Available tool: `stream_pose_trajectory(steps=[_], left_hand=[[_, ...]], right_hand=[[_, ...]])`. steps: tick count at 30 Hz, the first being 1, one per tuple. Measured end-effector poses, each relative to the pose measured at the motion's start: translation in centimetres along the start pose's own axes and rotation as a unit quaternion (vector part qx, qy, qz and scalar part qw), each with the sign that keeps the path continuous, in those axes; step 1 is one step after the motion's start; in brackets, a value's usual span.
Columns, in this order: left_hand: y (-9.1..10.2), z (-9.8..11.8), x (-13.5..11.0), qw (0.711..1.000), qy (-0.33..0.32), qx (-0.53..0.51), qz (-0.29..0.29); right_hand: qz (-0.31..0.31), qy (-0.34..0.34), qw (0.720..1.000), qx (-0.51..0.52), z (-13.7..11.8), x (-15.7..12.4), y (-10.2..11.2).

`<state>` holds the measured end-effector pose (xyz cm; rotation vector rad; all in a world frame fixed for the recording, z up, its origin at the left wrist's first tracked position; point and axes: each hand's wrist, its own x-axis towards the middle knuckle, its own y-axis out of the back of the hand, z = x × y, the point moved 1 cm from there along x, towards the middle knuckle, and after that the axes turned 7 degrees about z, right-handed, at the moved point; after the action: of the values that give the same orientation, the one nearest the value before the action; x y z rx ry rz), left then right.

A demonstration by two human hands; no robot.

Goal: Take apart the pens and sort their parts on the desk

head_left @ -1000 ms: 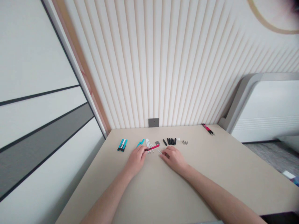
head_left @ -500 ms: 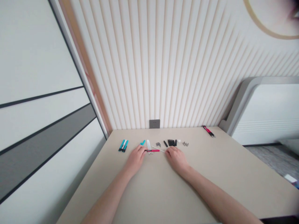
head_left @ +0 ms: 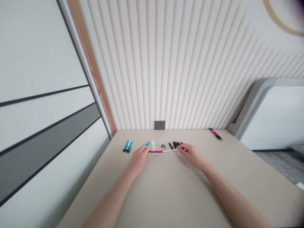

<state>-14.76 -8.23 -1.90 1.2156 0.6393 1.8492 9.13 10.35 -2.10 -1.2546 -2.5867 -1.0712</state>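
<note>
My left hand [head_left: 140, 157] is closed round the dark end of a red pen barrel [head_left: 159, 151], held level above the table. From the barrel's right end runs a thin white pen refill [head_left: 170, 150], its tip at the barrel's opening. The far end of that refill is pinched in the fingers of my right hand [head_left: 190, 154]. Behind the barrel lie several white refills [head_left: 153, 146] and a small group of grey pieces [head_left: 163, 146]. Several black grips [head_left: 177, 144] lie just behind my right hand, which partly covers them. Teal barrels [head_left: 147, 143] are partly hidden by my left hand.
Teal and white pen parts with black ends [head_left: 127, 146] lie at the left of the table [head_left: 166, 190]. Red and black pens [head_left: 216, 134] rest near the back right edge. A ribbed wall with a dark socket [head_left: 159, 125] stands behind.
My right hand has lifted and moved right, now holding the white refill in line with the red barrel. My left hand keeps its hold. The whole view has shifted slightly.
</note>
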Motion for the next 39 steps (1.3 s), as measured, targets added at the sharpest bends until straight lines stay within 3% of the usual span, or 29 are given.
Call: stream_pose_trajectory(steps=[17, 31, 39], left_hand=[[0.3, 0.2, 0.0, 1.000, -0.003, -0.018, 0.013], [0.0, 0.6, -0.1, 0.998, -0.046, -0.041, -0.001], [-0.2, 0.5, -0.1, 0.997, -0.063, -0.054, -0.009]], right_hand=[[0.007, 0.005, 0.999, -0.033, 0.1, 0.0, -0.2], [-0.073, 0.031, 0.996, 0.040, -2.2, -1.1, -2.0], [-0.012, 0.026, 1.000, -0.010, -1.4, -1.1, -3.0]])
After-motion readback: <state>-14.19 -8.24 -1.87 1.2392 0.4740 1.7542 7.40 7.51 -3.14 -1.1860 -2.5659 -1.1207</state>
